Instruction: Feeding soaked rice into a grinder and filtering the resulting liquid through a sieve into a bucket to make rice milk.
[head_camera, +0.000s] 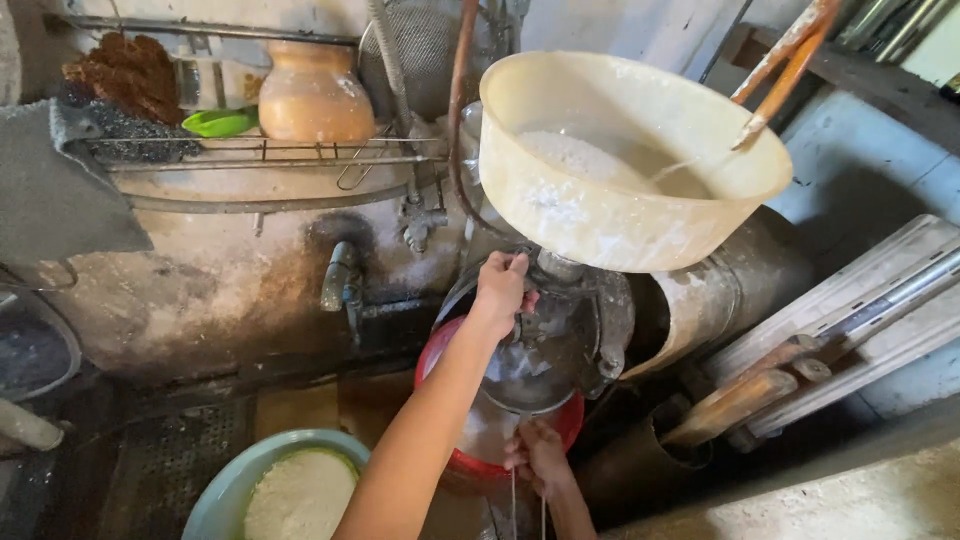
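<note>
A cream plastic hopper bowl (620, 215) holding wet white grain sits on top of a metal grinder (585, 320). My left hand (500, 290) reaches up under the bowl with its fingers closed on a part of the grinder's neck. My right hand (540, 455) is lower, its fingers closed at the near rim of a red bucket (570, 420) under the grinder's spout. What exactly it grips is hidden. Two thin white lines hang down below this hand. White liquid shows inside the bucket.
A pale blue basin (225, 490) of white paste stands at the lower left. A wire rack (270, 150) holds an orange jar (315, 95) and a green scoop. A tap (340, 275) sticks out of the stained wall. Wooden sticks (735, 400) and metal frames lean at right.
</note>
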